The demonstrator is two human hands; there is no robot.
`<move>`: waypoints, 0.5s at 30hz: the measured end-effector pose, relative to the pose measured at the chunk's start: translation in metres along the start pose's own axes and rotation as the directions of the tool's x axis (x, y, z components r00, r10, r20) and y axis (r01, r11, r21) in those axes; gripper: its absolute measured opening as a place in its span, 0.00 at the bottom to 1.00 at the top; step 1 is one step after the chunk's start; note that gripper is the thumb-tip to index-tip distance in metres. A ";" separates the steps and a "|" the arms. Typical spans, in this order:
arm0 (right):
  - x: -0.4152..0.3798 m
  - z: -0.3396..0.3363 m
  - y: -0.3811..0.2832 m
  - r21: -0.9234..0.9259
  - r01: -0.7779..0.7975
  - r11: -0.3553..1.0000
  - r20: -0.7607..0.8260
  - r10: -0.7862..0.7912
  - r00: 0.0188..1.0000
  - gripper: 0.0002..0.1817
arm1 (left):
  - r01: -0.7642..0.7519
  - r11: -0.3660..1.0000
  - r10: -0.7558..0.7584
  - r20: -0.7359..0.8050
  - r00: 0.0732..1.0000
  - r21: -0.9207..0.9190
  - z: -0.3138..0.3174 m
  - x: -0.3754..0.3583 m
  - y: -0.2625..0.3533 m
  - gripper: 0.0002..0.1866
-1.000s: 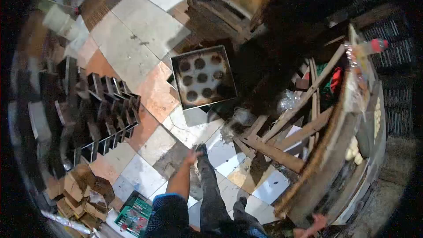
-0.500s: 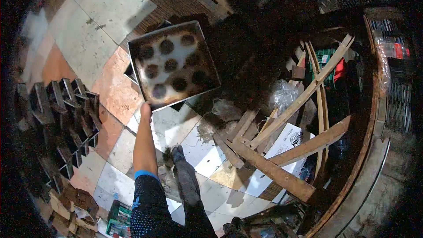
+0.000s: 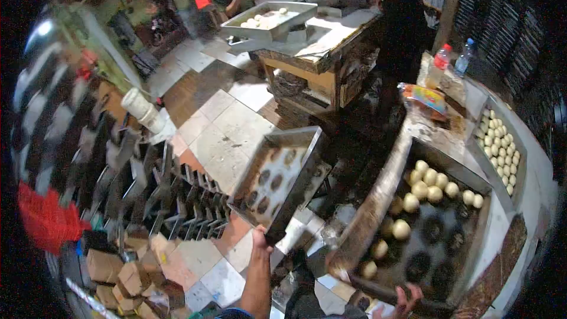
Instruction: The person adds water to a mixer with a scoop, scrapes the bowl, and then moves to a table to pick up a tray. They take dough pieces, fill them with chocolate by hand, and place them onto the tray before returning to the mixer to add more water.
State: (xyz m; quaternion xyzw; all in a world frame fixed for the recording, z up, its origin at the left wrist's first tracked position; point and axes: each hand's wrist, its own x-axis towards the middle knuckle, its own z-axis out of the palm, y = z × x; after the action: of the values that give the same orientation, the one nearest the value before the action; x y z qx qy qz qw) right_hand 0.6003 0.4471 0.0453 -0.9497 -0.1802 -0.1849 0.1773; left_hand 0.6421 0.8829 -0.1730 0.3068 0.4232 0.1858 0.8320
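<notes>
My left hand (image 3: pixel 261 240) is closed on the near edge of a deep metal baking tray (image 3: pixel 255 168). The tray is tilted over the floor, its stained inside marked with dark round spots and bare of dough. At the bottom right my right hand (image 3: pixel 407 300), fingers apart and slightly blurred, overlaps the near rim of a larger dark tray (image 3: pixel 481 242). Pale round dough balls (image 3: pixel 434 194) sit along the far and left parts of that larger tray. Its near right part shows dark round marks.
A worktable (image 3: pixel 322 62) at the back bears another tray (image 3: pixel 298 13) with dough balls. Two people stand or sit behind it. Stacked metal racks or tins (image 3: pixel 189 207) are left, above scrap wood (image 3: pixel 133 277). Bottles (image 3: pixel 440 62) and a full dough tray (image 3: pixel 499 147) are right.
The view has swung up and right, bringing the worktable, people and dough trays into sight. The tray stays in my left hand, now more tilted. My right hand has come into view.
</notes>
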 end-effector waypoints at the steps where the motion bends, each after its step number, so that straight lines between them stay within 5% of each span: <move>1: -0.010 -0.005 0.012 0.165 0.049 0.985 -0.040 -0.043 0.998 0.34 | -0.143 0.989 0.144 0.016 0.989 -0.040 0.016 -0.045 0.013 0.06; 3: -0.008 -0.031 0.036 0.285 0.098 0.954 -0.099 -0.072 0.992 0.29 | -0.020 0.996 0.013 0.077 0.997 0.088 0.059 -0.153 0.048 0.06; 5: -0.009 -0.058 0.063 0.411 0.132 0.902 -0.046 -0.124 0.991 0.37 | -0.258 0.963 0.264 -0.079 0.961 0.070 0.093 -0.238 0.051 0.07; 7: -0.012 -0.072 0.087 0.598 0.211 0.773 -0.122 -0.173 0.977 0.38 | -0.408 0.897 0.414 0.003 0.910 0.172 0.089 -0.283 0.041 0.06; 8: -0.012 -0.101 0.084 0.660 0.037 0.750 0.044 -0.087 0.995 0.37 | -0.537 0.803 0.534 0.088 0.841 0.258 0.090 -0.305 0.037 0.07; 9: -0.013 -0.116 0.085 0.664 0.043 0.747 0.029 -0.082 0.996 0.37 | -0.677 0.234 0.774 0.288 0.564 0.698 0.087 -0.334 0.025 0.07; 11: -0.016 -0.137 0.091 0.841 0.012 0.541 0.101 -0.179 0.979 0.40 | -0.603 0.589 0.648 0.131 0.750 0.537 0.121 -0.420 0.002 0.06; 13: -0.023 -0.147 0.099 0.939 -0.007 0.343 0.098 -0.248 0.964 0.48 | -0.580 0.809 0.586 0.067 0.807 -0.094 0.154 -0.461 -0.068 0.06; 15: -0.032 -0.165 0.110 0.991 -0.017 0.130 0.049 -0.247 0.968 0.53 | -0.705 0.705 0.662 0.288 0.692 0.073 0.165 -0.482 -0.143 0.08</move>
State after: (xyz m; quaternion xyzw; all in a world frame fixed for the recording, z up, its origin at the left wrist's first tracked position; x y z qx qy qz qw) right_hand 0.5700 0.2763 0.1455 -0.5962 -0.3464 0.0620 0.7216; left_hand 0.5080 0.4436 0.0909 0.5356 0.1890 0.4061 0.7159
